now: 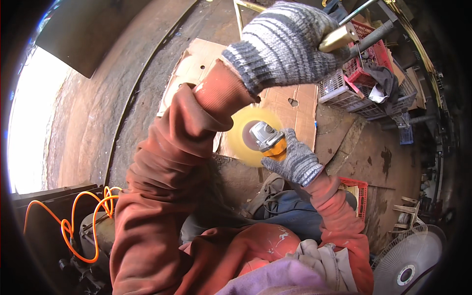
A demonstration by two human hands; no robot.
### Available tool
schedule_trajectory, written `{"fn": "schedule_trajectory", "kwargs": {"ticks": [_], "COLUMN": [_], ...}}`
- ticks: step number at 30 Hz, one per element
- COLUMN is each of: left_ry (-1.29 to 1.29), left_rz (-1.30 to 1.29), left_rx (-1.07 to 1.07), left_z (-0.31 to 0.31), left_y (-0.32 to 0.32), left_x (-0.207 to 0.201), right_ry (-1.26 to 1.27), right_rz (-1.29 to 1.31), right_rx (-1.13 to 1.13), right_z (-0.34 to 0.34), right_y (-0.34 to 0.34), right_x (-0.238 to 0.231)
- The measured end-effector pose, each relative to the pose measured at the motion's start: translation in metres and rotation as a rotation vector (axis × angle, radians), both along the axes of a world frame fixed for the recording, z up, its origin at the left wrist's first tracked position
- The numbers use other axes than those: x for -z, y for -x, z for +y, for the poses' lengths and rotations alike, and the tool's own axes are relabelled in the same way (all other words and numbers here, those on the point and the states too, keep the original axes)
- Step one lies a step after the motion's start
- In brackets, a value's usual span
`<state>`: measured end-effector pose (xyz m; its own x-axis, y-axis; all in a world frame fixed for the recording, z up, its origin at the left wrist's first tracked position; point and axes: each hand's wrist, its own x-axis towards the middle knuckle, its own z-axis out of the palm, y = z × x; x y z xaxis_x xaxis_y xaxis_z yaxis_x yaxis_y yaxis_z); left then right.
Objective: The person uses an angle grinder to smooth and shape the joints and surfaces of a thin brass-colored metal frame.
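Grinder [270, 140] diagonal, head toward upper left

Loads of room on the left: open floor [83, 128] all the way down to the looped orange hose [69, 231] near left. Middle's tight, with the angle grinder [268, 137] and its yellow disc [240, 140] filling the gap between both hands. Far right's blocked by stacked plastic crates [339, 91], near right by a fan [408, 260].
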<state>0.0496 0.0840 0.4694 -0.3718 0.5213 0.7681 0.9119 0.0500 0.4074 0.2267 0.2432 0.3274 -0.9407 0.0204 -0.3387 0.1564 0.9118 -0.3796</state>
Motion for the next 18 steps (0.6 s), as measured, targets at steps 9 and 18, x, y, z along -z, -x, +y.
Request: {"fn": "schedule_trajectory", "kwargs": {"ticks": [9, 18], "left_ry": [-0.046, -0.054], "left_rz": [0.0, -0.04], "left_rx": [0.058, 0.098], "left_z": [-0.005, -0.008], "left_y": [-0.007, 0.004], "left_x": [-0.003, 0.001], "right_ry": [0.118, 0.129], "right_rz": [0.123, 0.018], "right_rx": [0.011, -0.013], "right_z": [0.016, 0.013], "right_y": [0.011, -0.004], "right_x": [0.02, 0.014]}}
